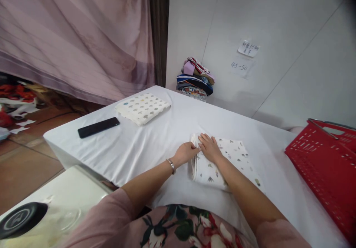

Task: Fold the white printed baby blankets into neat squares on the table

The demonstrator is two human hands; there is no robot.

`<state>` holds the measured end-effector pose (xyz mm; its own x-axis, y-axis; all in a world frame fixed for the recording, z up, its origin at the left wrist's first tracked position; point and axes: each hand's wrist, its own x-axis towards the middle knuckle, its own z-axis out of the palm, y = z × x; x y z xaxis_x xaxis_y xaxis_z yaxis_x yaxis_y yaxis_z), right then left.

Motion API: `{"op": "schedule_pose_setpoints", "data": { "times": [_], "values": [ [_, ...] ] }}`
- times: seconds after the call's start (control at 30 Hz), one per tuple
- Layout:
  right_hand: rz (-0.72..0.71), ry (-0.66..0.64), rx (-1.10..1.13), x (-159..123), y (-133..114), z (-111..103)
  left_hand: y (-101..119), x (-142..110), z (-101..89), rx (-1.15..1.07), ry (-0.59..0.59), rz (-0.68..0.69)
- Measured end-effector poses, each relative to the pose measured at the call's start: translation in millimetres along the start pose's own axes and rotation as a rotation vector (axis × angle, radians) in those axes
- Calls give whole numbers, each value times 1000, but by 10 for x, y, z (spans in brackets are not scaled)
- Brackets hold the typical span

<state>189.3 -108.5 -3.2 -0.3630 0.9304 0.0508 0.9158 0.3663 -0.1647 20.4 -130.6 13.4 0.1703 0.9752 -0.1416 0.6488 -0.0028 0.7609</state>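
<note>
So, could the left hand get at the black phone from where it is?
Probably yes: the left hand would need to leave the spotted cloth, but only white tablecloth lies between it and the black phone, which nothing covers.

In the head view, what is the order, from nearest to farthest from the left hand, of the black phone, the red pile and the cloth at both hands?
1. Cloth: touching the left hand.
2. Black phone: left on the table.
3. Red pile: far left, beyond the table.
</note>
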Motion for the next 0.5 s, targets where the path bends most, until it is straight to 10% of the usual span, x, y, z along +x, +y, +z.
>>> {"op": "schedule_pose_setpoints", "data": {
  "times": [0.5],
  "values": [
    [-66, 59, 121, 282, -91, -57, -144, -23, 140, -85, 44, 126]
  ]
}}
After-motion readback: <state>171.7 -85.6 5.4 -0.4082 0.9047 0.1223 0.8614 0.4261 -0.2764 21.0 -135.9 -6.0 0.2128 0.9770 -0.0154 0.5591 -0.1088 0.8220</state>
